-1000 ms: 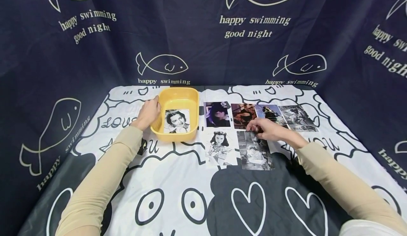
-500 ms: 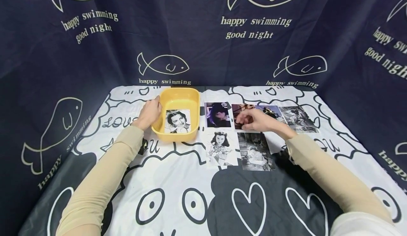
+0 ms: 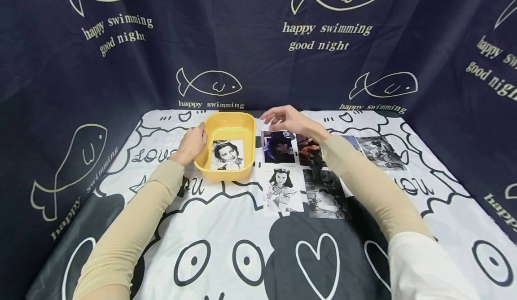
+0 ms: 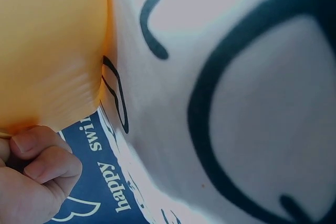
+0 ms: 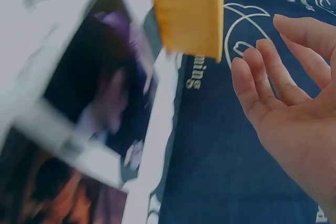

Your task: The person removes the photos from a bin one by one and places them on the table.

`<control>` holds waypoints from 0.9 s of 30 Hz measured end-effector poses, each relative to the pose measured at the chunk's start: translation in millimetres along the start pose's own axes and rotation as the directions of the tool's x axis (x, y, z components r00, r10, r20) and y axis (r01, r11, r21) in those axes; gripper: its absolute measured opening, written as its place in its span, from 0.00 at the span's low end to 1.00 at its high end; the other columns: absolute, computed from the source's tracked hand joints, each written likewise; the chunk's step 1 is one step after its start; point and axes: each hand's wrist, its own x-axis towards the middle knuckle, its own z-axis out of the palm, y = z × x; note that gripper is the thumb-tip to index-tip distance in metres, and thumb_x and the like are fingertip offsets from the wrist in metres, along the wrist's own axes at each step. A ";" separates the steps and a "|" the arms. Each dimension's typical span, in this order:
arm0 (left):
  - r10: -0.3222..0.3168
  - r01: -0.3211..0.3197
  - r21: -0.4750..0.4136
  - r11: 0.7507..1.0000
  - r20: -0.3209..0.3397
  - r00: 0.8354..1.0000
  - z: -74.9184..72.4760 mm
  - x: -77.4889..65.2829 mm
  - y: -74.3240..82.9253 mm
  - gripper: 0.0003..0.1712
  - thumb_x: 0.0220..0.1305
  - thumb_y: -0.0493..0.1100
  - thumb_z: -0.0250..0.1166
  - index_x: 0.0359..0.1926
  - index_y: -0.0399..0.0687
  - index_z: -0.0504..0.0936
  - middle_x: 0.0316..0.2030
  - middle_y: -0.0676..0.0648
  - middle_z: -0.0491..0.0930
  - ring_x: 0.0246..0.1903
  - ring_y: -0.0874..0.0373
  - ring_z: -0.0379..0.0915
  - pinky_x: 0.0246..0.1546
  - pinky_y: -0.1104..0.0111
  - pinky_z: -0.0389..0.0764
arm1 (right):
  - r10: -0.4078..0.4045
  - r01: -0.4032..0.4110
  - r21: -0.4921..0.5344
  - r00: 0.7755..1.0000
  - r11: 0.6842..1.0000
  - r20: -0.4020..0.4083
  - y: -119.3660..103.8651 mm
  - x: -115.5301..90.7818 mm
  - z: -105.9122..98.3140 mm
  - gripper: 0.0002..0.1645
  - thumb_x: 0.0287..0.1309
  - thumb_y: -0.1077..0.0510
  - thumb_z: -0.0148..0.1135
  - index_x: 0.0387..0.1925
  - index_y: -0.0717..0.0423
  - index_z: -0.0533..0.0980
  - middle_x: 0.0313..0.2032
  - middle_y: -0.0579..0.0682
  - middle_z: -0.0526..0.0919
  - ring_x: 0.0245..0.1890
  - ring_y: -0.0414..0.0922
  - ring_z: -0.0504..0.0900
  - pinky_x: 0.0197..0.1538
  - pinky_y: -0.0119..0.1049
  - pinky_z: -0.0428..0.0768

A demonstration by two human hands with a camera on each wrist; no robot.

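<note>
My left hand grips the left rim of a yellow plastic tub; the left wrist view shows curled fingers against its wall. Inside the tub lies a black-and-white portrait photo. My right hand is raised in the air right of the tub, above the back edge of a purple-toned photo. Its fingers are loosely bent with nothing between them, as the right wrist view shows. Under the right forearm lies an orange-brown photo, partly covered.
A blue-sky photo is mostly hidden behind the right sleeve, with a grey photo to its right. In front lie a black-and-white photo of a woman and a dark grey scene photo. A navy curtain hangs behind.
My right hand has risen from the photos and moved left and back, to beside the tub. The left hand keeps its hold on the rim. The photos stay in place.
</note>
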 end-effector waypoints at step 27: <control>-0.018 0.018 0.006 1.000 0.010 1.000 -0.6 1.4 0.1 0.26 0.72 0.39 0.44 0.68 0.36 0.63 0.49 0.28 0.77 0.34 0.40 0.78 0.40 0.50 0.81 | 0.058 0.063 -0.350 0.944 0.935 0.324 -16.9 112.1 74.1 0.29 0.47 0.71 0.68 0.56 0.60 0.78 0.49 0.63 0.80 0.43 0.49 0.81 0.41 0.32 0.80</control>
